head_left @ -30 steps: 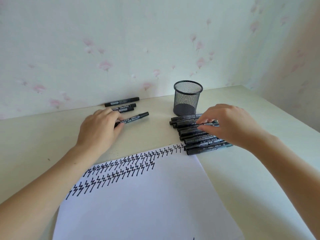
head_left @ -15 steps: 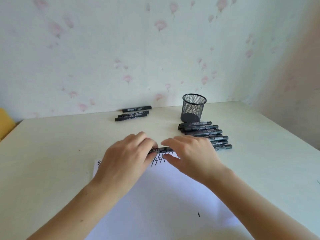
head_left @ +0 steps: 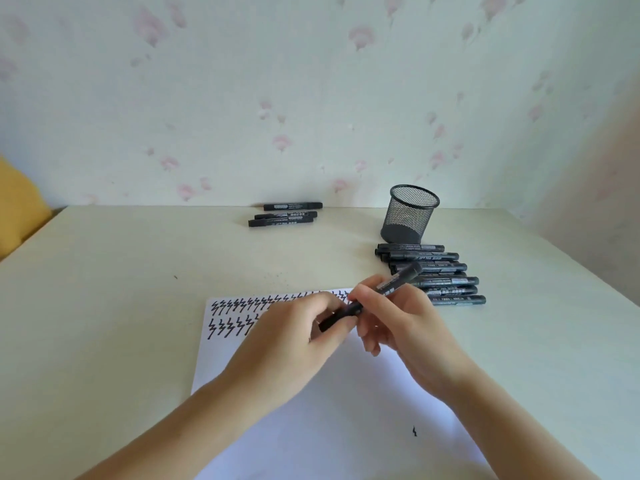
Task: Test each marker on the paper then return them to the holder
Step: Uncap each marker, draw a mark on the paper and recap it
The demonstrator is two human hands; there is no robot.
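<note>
Both hands hold one black marker point(head_left: 394, 280) slantwise above the top of the white paper point(head_left: 332, 410). My right hand point(head_left: 398, 320) grips the marker's barrel, its far end pointing up and right. My left hand point(head_left: 298, 327) pinches the near end, where the cap sits. Two rows of black zigzag marks point(head_left: 235, 315) run along the paper's top edge. A black mesh holder point(head_left: 410, 213) stands upright at the back right, with a row of several black markers point(head_left: 436, 275) lying in front of it.
Three more black markers point(head_left: 285, 214) lie at the back of the cream table point(head_left: 121, 306), close to the flowered wall. A yellow object point(head_left: 17, 209) shows at the left edge. A small black mark point(head_left: 414, 431) sits low on the paper.
My right hand took a marker from the row and brought it over the paper. My left hand left the back markers and joined it. The marker now tilts up to the right.
</note>
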